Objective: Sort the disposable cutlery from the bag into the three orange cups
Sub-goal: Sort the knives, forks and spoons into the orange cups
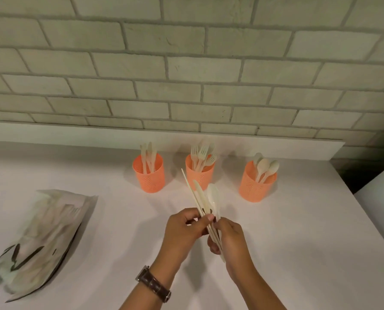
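Note:
Three orange perforated cups stand in a row at the back of the white counter: the left cup (148,175) holds knives, the middle cup (199,173) holds forks, the right cup (257,184) holds spoons. In front of them both hands hold one bundle of pale cutlery (205,198), with a knife, a spoon and thin sticks fanning upward. My left hand (182,229) pinches the bundle's middle. My right hand (229,238) grips its lower ends. The torn bag (37,238) lies flat at the left, with more cutlery faintly visible inside.
A brick wall with a white ledge (164,135) runs behind the cups. The counter's right edge (365,209) slants down beside a dark gap. A wristwatch (154,284) sits on my left wrist.

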